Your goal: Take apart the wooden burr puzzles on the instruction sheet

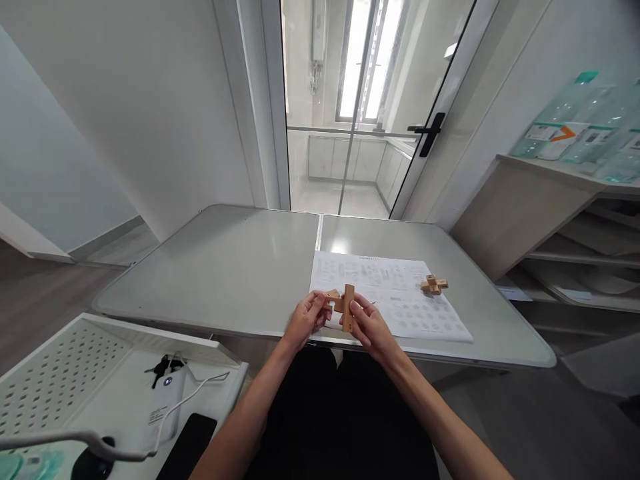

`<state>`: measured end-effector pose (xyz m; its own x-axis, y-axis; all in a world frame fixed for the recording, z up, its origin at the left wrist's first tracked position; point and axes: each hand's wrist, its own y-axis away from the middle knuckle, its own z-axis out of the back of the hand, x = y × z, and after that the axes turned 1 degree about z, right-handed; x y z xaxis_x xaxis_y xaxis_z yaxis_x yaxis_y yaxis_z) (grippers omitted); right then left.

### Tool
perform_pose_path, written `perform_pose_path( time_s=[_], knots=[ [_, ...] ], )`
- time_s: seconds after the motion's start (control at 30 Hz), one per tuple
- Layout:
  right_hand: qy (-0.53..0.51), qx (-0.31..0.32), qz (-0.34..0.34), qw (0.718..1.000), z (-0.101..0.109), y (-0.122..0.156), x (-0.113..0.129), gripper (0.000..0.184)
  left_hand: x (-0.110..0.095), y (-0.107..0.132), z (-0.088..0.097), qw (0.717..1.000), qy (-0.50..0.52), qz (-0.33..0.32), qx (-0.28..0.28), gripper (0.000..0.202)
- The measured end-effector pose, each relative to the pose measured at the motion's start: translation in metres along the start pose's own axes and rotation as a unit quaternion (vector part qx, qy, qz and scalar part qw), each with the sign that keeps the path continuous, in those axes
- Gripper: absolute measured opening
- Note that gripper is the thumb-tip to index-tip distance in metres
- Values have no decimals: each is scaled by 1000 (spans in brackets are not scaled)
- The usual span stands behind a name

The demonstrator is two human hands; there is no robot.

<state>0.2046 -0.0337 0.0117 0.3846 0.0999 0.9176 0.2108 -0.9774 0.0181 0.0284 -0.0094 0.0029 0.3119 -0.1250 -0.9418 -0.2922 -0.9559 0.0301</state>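
Observation:
My left hand pinches a notched wooden puzzle piece at its left end, above the front edge of the table. In the fingers of my right hand is a straight wooden puzzle bar, held upright and crossing the right end of the notched piece. The two pieces meet, but I cannot tell whether they interlock. Another bit of wood shows behind my left fingertips, mostly hidden. Beyond my hands lies a printed paper sheet with rows of small diagrams. A cross-shaped cluster of wooden puzzle pieces sits at its right edge.
The grey folding table has a seam down its middle. At lower left, a white cart bears a phone, keys, a white power bank and a cable. Bottles stand on the shelf at right. A glass door is behind the table.

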Motion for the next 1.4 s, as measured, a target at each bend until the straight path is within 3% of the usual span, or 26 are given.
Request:
perform_pose_path(
  time_s=[0.47, 0.63, 0.8, 0.9, 1.0, 1.2, 1.27, 1.4],
  knots=[
    [8, -39, 15, 999, -6, 2, -1, 58, -3, 2, 1, 999, 40, 7, -18, 49],
    [-13, -63, 46, 997, 14, 0, 18, 48, -3, 0, 5, 991, 77, -26, -105, 50],
    [139, -75, 20, 987, 26, -11, 33, 45, -8, -6, 23, 976, -66, -93, -185, 44],
    [212, -68, 5, 975, 27, -22, 20, 45, -15, -13, 35, 951, -198, -108, -212, 34],
    [220, -71, -29, 973, 25, -31, 0, 46, -18, -18, 40, 920, -306, -105, -223, 22],
    [205, -78, -33, 975, 24, -39, -23, 47, -15, -23, 37, 862, -439, -105, -231, 25],
    [251, -89, -32, 963, 25, -41, -25, 38, -16, -25, 37, 832, -508, -94, -203, 26],
    [321, -110, -47, 940, 23, -44, -25, 23, -27, -30, 39, 739, -666, -45, -89, 30]
  ],
)
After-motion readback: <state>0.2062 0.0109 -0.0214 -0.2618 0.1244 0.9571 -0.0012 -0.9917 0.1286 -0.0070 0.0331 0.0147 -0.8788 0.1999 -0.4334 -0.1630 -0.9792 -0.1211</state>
